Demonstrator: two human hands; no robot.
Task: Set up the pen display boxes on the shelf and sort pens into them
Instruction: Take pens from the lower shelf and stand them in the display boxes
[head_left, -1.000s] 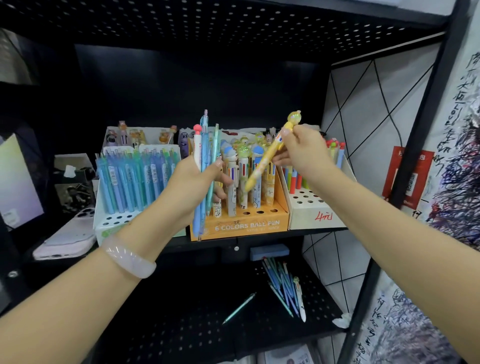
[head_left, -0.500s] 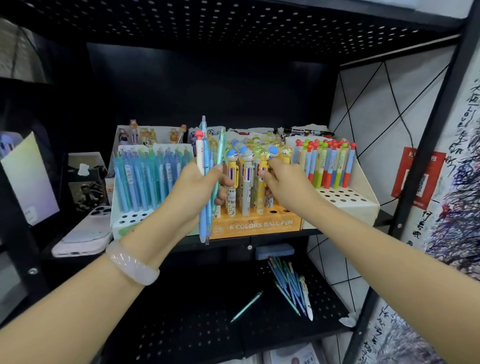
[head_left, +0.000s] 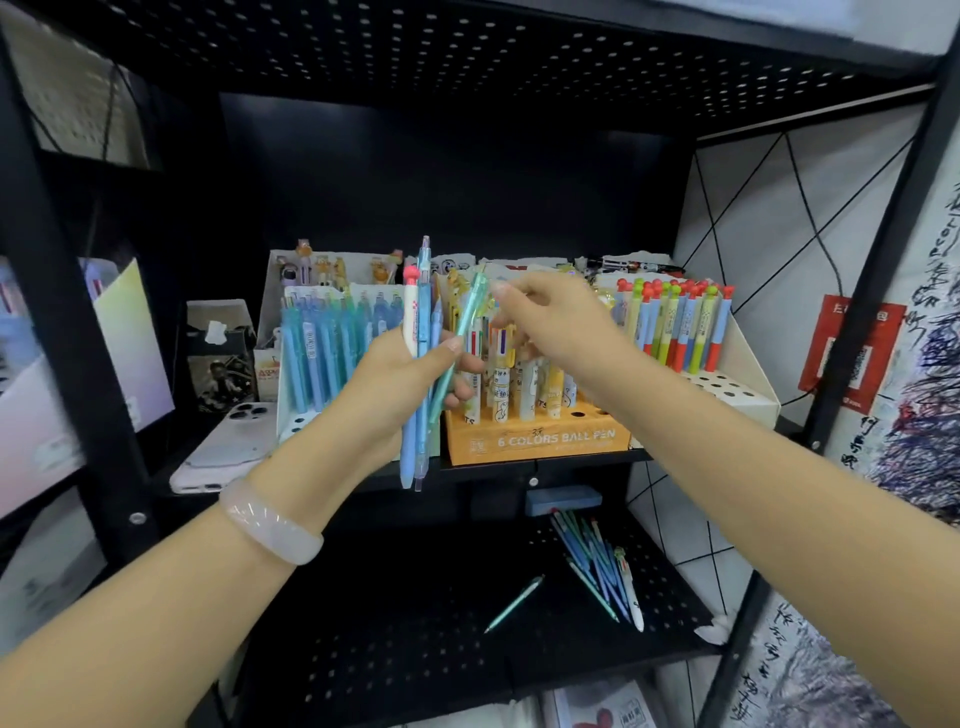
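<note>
My left hand (head_left: 392, 387) is shut on a bunch of pens (head_left: 420, 312): blue ones, a white one with a red cap, and a teal pen (head_left: 470, 306) leaning right. My right hand (head_left: 561, 322) hovers empty, its fingertips right next to the teal pen's top; whether they touch is unclear. Behind the hands the orange "6 COLORS BALL PEN" box (head_left: 540, 441) holds character pens. On its left a white box (head_left: 291, 421) carries blue pens (head_left: 322, 343). On its right another white box (head_left: 748, 389) holds red-capped pens (head_left: 680, 322).
More display boxes (head_left: 337, 265) stand at the back of the black shelf. A white phone (head_left: 228, 436) lies at the left. On the lower shelf lie several loose pens (head_left: 597, 561), a lone teal pen (head_left: 514, 603) and a small blue case (head_left: 563, 499). Black shelf posts (head_left: 857, 338) frame both sides.
My right hand put the yellow character pen into the orange box, let go, and moved left up to the teal pen's top. My left hand kept its bunch, barely shifting.
</note>
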